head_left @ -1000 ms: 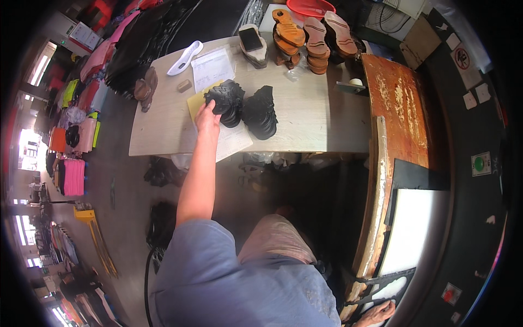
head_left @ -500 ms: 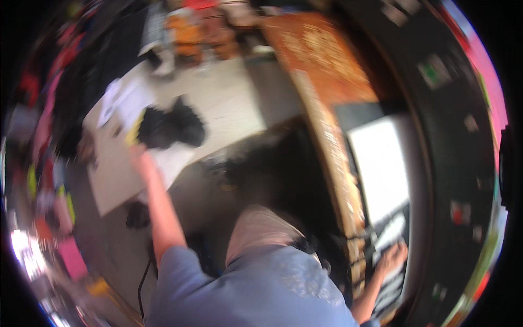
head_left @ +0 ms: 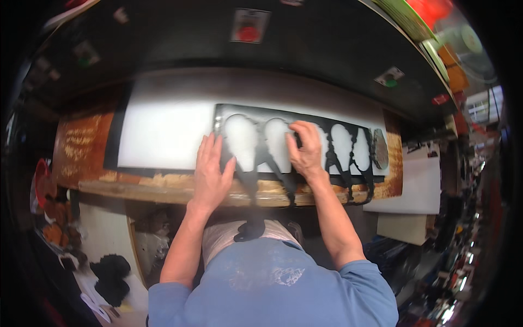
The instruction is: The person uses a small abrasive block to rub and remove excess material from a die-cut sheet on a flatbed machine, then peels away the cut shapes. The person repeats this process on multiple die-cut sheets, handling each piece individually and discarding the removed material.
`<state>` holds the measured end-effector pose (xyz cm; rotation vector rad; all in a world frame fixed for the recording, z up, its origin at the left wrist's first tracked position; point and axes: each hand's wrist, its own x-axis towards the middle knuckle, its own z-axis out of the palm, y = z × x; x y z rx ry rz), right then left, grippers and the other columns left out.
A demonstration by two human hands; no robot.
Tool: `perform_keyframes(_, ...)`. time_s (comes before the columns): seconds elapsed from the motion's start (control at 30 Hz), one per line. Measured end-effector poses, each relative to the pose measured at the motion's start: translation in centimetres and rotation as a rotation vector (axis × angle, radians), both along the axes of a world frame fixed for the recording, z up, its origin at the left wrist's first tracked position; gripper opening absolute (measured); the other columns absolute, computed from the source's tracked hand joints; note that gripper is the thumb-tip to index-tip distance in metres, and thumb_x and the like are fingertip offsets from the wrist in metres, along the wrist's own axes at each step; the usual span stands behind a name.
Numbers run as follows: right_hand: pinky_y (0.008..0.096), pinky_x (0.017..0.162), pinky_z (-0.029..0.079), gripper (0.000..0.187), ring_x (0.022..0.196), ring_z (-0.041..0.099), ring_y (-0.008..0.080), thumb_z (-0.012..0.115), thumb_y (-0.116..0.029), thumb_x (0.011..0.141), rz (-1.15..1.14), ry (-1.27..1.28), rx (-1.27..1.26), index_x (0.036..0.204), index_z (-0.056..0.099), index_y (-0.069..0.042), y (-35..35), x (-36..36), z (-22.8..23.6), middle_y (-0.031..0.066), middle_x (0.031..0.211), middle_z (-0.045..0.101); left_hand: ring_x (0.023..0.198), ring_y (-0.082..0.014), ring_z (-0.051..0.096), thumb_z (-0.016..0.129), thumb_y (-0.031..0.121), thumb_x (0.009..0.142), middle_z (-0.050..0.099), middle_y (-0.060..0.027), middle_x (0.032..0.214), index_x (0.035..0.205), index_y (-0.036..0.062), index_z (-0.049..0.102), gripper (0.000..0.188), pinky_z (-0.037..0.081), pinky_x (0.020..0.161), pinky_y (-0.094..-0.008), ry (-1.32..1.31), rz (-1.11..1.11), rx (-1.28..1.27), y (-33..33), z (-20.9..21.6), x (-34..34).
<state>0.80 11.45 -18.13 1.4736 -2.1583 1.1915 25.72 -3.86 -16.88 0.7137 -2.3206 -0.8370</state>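
Observation:
On a white board [head_left: 166, 136] lies a black sheet [head_left: 261, 111] with a row of rounded, tapering cut-outs that show white through. Black strips from its near side hang over the bench's front edge. My left hand [head_left: 211, 171] rests at the sheet's left end, fingers stretched out and thumb apart. Over the middle of the sheet, my right hand [head_left: 308, 152] is bent, thumb and fingertips closed about a black strip between two cut-outs. Its palm and part of a cut-out are hidden. A dark piece [head_left: 249, 230] dangles just in front of my waist.
A wide dark beam [head_left: 180, 38] spans the far side above the board. The worn wooden bench [head_left: 147, 185] has a ragged front edge. A brownish block [head_left: 379, 148] sits at the sheet's right end. Lower left, a black pile [head_left: 111, 278] lies on a pale table.
My view has swung from the pale table on the left to the bench. My left hand has left the black pile and come to the sheet; my right hand is now over the sheet's middle.

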Motion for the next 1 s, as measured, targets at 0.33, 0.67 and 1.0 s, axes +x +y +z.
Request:
perform_keyframes(0.33, 0.0573, 0.119, 0.038, 0.080, 0.141, 0.048, 0.0490, 0.084, -0.048, 0.088, -0.900, 0.003, 0.449, 0.147, 0.061, 0.001, 23.5, -15.9, -1.3, 0.0301, 0.152, 0.055, 0.151, -0.0456, 0.046, 0.069, 0.009, 0.101, 0.048, -0.0311, 0.162, 0.154, -0.0058, 0.052, 0.058, 0.038, 0.126, -0.0490, -0.108, 0.161, 0.016, 0.9, 0.0, -3.4)
perform_keyframes(0.67, 0.0599, 0.122, 0.036, 0.063, 0.147, 0.041, 0.0519, 0.076, -0.021, 0.095, -0.836, 0.020, 0.222, 0.145, 0.054, 0.010, 23.1, -7.8, -3.6, 0.0344, 0.157, 0.046, 0.113, -0.0247, 0.062, 0.078, 0.000, 0.091, 0.064, -0.0167, 0.138, 0.162, 0.0021, 0.048, 0.076, 0.053, 0.097, -0.0377, -0.266, 0.392, 0.174, -1.6, -0.1, -2.2)
perform_keyframes(1.0, 0.0373, 0.079, 0.060, 0.061, 0.084, 0.074, 0.0214, 0.082, -0.013, 0.091, -0.741, -0.772, -0.094, 0.146, 0.059, 0.004, 22.8, -1.6, 1.0, 0.0162, 0.110, 0.076, 0.084, -0.0070, 0.061, 0.068, 0.019, 0.109, 0.070, 0.0001, 0.094, 0.123, 0.0022, 0.070, 0.022, 0.048, 0.075, -0.0238, 0.026, 0.167, 0.669, -4.2, 0.9, -1.0)
